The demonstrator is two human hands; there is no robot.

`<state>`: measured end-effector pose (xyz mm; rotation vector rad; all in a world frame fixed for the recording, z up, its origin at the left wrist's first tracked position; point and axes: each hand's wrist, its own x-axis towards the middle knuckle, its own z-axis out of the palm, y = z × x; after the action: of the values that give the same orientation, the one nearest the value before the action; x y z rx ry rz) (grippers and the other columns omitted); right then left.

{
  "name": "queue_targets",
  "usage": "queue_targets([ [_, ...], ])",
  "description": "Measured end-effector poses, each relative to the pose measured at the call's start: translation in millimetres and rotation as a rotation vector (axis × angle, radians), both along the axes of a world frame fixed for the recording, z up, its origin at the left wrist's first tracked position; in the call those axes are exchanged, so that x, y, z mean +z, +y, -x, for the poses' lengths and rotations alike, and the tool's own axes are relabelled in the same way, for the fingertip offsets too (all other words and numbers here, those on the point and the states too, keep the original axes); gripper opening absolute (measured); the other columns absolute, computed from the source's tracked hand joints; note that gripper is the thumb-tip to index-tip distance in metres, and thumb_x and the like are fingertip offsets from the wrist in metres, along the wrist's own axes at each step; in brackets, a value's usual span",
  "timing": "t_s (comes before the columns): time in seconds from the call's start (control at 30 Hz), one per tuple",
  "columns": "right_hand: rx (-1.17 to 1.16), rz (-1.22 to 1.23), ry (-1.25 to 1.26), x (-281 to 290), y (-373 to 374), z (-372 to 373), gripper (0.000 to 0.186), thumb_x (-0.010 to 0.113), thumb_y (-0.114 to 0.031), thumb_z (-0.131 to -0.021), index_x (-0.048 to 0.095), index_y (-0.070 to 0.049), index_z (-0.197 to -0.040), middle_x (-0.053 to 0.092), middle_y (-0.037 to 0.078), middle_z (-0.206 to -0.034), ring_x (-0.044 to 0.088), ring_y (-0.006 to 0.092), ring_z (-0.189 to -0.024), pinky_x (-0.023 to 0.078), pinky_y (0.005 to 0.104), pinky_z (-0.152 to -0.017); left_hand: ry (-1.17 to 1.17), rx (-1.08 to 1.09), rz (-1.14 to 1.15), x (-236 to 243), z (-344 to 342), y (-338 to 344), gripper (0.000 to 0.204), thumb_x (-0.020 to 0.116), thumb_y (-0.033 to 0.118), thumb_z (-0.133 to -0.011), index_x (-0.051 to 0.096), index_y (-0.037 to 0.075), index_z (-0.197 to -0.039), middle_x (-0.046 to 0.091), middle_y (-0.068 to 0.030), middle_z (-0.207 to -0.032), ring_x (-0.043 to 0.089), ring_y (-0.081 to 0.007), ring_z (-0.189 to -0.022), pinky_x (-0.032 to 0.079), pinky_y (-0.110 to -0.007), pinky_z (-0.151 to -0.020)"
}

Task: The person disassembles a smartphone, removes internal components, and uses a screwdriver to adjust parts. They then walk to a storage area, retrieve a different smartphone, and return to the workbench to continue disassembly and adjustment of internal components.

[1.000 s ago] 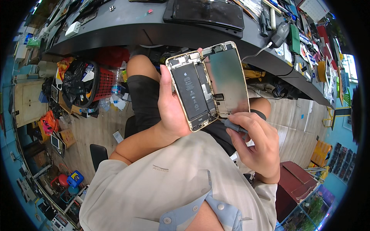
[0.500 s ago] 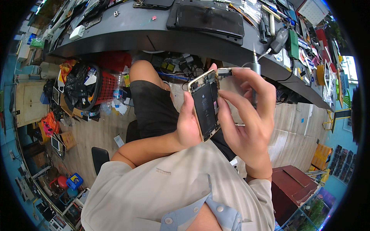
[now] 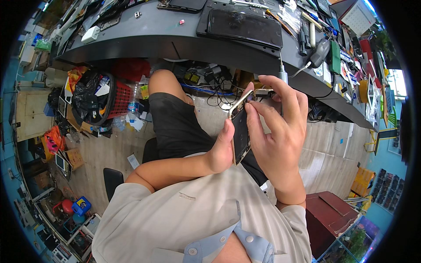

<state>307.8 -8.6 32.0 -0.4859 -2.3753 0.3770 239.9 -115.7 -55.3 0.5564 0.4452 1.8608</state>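
Note:
My left hand point(image 3: 221, 151) grips an opened smartphone point(image 3: 241, 133) by its pale gold frame, above my lap. The phone is tilted steeply, with its black battery and inner parts showing. Close over its upper inside is my right hand point(image 3: 280, 129), thumb and forefinger pinched together at the inner edge; what lies between those fingertips is too small to make out. A grey screwdriver point(image 3: 283, 75) is tucked among the other fingers of that hand, its thin tip pointing up toward the bench. Part of a second panel shows behind the right fingers, mostly hidden.
Ahead runs a dark workbench point(image 3: 144, 41) with a large black phone point(image 3: 244, 28) on a mat, a white charger block point(image 3: 90, 34) and several tools at the right. A red basket point(image 3: 120, 98) full of waste stands left on the floor; a dark red box point(image 3: 331, 215) is behind right.
The phone has turned more edge-on and shifted slightly right. My right thumb and forefinger have moved up to its upper inside, and the screwdriver has swung left with the hand.

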Motion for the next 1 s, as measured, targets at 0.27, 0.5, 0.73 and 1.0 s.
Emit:
queue_targets([
  [0.27, -0.066, -0.083, -0.046, -1.6, -6.8, 3.3, 0.020, 0.085, 0.008, -0.073, 0.078, 0.002, -0.091, 0.076, 0.009, -0.134, 0.066, 0.0291, -0.098, 0.056, 0.0390, -0.083, 0.171, 0.040, 0.065, -1.3, -0.6, 1.1, 0.096, 0.028, 0.074, -0.115, -0.004, 0.013, -0.182, 0.016, -0.0128, -0.185, 0.026, -0.0237, -0.169, 0.023, -0.041, -0.136],
  [0.5, -0.069, -0.125, 0.013, -9.7, -6.4, 4.2, 0.022, 0.082, 0.009, -0.069, 0.077, 0.004, -0.090, 0.078, 0.009, -0.129, 0.068, 0.0303, -0.099, 0.057, 0.0375, -0.080, 0.116, 0.035, 0.075, -4.5, -1.5, -1.3, 0.094, 0.026, 0.072, -0.116, -0.003, 0.011, -0.182, 0.013, -0.0114, -0.187, 0.022, -0.0241, -0.170, 0.020, -0.040, -0.137],
  [0.73, -0.058, -0.298, 0.098, -18.9, 6.7, 2.9, 0.025, 0.078, 0.006, -0.064, 0.075, 0.005, -0.089, 0.076, 0.009, -0.128, 0.067, 0.0330, -0.095, 0.055, 0.0399, -0.076, 0.024, 0.072, 0.047, -3.8, -3.6, 5.0, 0.088, 0.025, 0.070, -0.118, 0.005, 0.014, -0.182, 0.023, -0.0099, -0.185, 0.027, -0.0226, -0.169, 0.024, -0.041, -0.137],
  [1.0, -0.026, -0.234, -0.009, -5.3, -1.9, -36.3, 0.031, 0.081, 0.008, -0.069, 0.081, -0.002, -0.097, 0.077, 0.010, -0.131, 0.067, 0.0336, -0.109, 0.057, 0.0385, -0.090, -0.403, 0.091, 0.178, 12.4, 11.5, 15.9, 0.091, 0.022, 0.077, -0.114, 0.029, 0.013, -0.178, 0.048, -0.0153, -0.173, 0.049, -0.0314, -0.158, 0.040, -0.049, -0.131],
])
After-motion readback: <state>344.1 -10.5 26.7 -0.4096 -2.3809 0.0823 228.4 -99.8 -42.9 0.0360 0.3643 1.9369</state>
